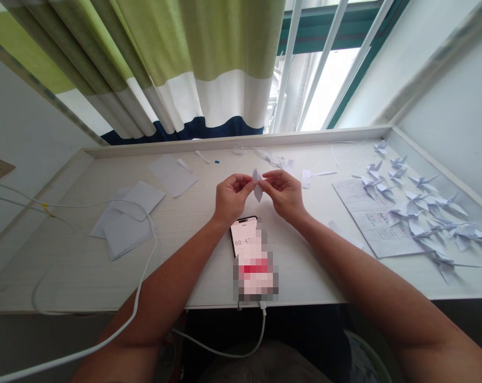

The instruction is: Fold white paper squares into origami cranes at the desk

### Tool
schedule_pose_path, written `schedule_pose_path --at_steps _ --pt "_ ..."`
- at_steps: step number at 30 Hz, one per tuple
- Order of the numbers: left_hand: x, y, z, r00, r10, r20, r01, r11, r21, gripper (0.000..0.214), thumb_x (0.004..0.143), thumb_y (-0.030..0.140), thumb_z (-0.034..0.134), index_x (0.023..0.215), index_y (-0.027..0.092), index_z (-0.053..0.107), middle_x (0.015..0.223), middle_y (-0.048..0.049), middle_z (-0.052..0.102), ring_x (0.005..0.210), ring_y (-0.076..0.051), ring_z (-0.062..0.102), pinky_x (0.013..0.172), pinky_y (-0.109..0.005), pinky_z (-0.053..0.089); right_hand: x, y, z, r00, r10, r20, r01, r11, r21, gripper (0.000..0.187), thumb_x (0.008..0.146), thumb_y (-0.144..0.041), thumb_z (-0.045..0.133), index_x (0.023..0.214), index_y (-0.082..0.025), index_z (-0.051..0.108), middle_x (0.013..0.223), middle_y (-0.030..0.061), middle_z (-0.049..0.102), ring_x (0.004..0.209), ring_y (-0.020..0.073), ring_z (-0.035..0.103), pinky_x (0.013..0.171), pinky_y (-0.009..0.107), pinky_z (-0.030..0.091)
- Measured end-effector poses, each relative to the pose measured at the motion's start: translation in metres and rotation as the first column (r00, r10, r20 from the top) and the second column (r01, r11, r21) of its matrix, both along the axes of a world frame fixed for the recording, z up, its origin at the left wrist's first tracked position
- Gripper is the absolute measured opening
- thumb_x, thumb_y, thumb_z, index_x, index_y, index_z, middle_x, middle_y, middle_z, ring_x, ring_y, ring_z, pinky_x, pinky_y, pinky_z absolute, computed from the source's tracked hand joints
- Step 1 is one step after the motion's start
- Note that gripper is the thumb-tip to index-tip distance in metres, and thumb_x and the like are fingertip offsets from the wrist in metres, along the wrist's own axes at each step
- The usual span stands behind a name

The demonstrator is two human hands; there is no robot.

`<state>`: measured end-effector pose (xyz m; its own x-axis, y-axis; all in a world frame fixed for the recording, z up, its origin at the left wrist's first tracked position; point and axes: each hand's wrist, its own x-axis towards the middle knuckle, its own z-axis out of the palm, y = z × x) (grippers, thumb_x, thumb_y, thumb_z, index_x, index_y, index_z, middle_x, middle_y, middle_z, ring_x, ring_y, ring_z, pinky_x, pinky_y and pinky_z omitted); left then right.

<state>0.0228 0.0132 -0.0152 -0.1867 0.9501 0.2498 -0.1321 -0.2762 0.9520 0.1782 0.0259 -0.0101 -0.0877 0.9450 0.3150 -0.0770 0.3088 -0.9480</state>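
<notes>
Directions are read from the hands, with 12 o'clock pointing toward the window. The folded paper stands upright in the air above the desk, between the two hands. The left hand and right hand face each other, and neither has released the paper. The fingers of each hand are curled, and the fingertips pinch opposite sides of the paper.

At 6 o'clock, a phone lies on the desk just below the hands and shows a timer. Its lower part is pixelated. A charging cable runs from it over the desk edge. At 3 o'clock, paper cranes lie scattered, many on a printed sheet. At 9 o'clock lies a pile of white paper, crossed nearby by a white cable. More paper sheets lie at 10 o'clock, and paper scraps lie at 12 o'clock near the desk's back rim.
</notes>
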Motion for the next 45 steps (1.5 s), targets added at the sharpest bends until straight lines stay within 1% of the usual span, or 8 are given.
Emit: schedule_pose_path --at_steps 13,20,25,30,34,38,40,45 --pt "0.001 -0.001 0.005 0.998 0.062 0.018 -0.062 0.998 0.032 0.035 0.075 0.043 0.091 0.085 0.019 0.067 0.074 0.0001 0.073 0.068 -0.012 0.068 0.068 -0.024 0.053 0.000 0.000 -0.002 0.996 0.092 0.020 -0.091 0.994 -0.053 0.046 0.073 -0.057 0.090 0.097 -0.021 0.073 0.090 0.0052 0.079 0.086 0.0214 0.074 0.085 0.039 0.061" --pt "-0.002 0.001 0.000 0.997 0.078 -0.020 -0.077 0.996 0.042 0.023 0.081 0.038 0.085 0.092 0.020 0.078 0.081 -0.0029 0.078 0.072 -0.014 0.070 0.069 -0.027 0.055 0.001 -0.006 0.000 0.969 0.022 0.245 -0.050 0.992 0.112 0.031 0.087 -0.052 0.079 0.091 -0.022 0.074 0.091 0.0050 0.079 0.084 0.0219 0.074 0.087 0.043 0.062" --pt "-0.002 -0.003 -0.002 0.982 0.096 -0.165 -0.084 0.993 0.079 0.015 0.089 0.034 0.076 0.096 0.022 0.081 0.090 -0.0033 0.081 0.082 -0.017 0.075 0.080 -0.031 0.059 0.000 -0.008 0.001 0.948 -0.049 0.315 -0.015 0.980 0.198 0.023 0.093 -0.045 0.072 0.093 -0.022 0.073 0.091 0.0050 0.079 0.084 0.0218 0.073 0.085 0.041 0.061" --pt "-0.003 -0.009 0.002 0.962 -0.023 -0.271 0.031 0.999 0.027 0.021 0.092 0.033 0.072 0.106 0.021 0.082 0.105 -0.0066 0.083 0.098 -0.023 0.078 0.092 -0.037 0.060 0.001 -0.010 0.005 0.897 -0.159 0.413 -0.001 0.932 0.362 0.010 0.097 -0.030 0.066 0.092 -0.022 0.069 0.088 0.0038 0.075 0.082 0.0204 0.069 0.081 0.038 0.057" --pt "0.001 -0.010 0.004 0.984 -0.158 -0.082 0.156 0.987 -0.030 0.036 0.088 0.048 0.079 0.109 0.019 0.077 0.099 -0.0089 0.082 0.097 -0.024 0.078 0.091 -0.037 0.060 0.002 -0.009 0.007 0.825 -0.254 0.505 -0.056 0.853 0.519 0.006 0.097 -0.021 0.061 0.097 -0.023 0.067 0.093 0.0055 0.071 0.088 0.0224 0.066 0.082 0.039 0.054" --pt "0.002 -0.007 0.008 0.976 -0.133 0.171 0.157 0.979 -0.131 0.042 0.080 0.056 0.084 0.093 0.018 0.073 0.082 -0.0031 0.078 0.078 -0.017 0.075 0.087 -0.036 0.060 0.003 -0.009 0.006 0.729 -0.345 0.591 -0.127 0.780 0.612 0.017 0.096 -0.021 0.066 0.112 -0.023 0.069 0.106 0.0090 0.070 0.095 0.0265 0.062 0.085 0.044 0.052" --pt "0.002 -0.006 0.011 0.958 -0.147 0.245 0.187 0.971 -0.147 0.039 0.080 0.055 0.085 0.088 0.018 0.073 0.085 -0.0026 0.077 0.082 -0.016 0.074 0.090 -0.036 0.059 0.003 -0.008 0.005 0.699 -0.377 0.607 -0.137 0.764 0.631 0.019 0.098 -0.023 0.064 0.116 -0.025 0.071 0.109 0.0095 0.069 0.098 0.0269 0.061 0.087 0.045 0.052" --pt "0.000 -0.006 0.014 0.958 -0.103 0.266 0.150 0.975 -0.163 0.031 0.077 0.046 0.089 0.087 0.019 0.080 0.090 -0.0025 0.079 0.092 -0.015 0.072 0.091 -0.029 0.053 0.008 -0.003 0.003 0.740 -0.347 0.576 -0.131 0.765 0.631 0.019 0.102 -0.027 0.062 0.117 -0.027 0.073 0.110 0.0093 0.069 0.103 0.0269 0.062 0.091 0.046 0.054"
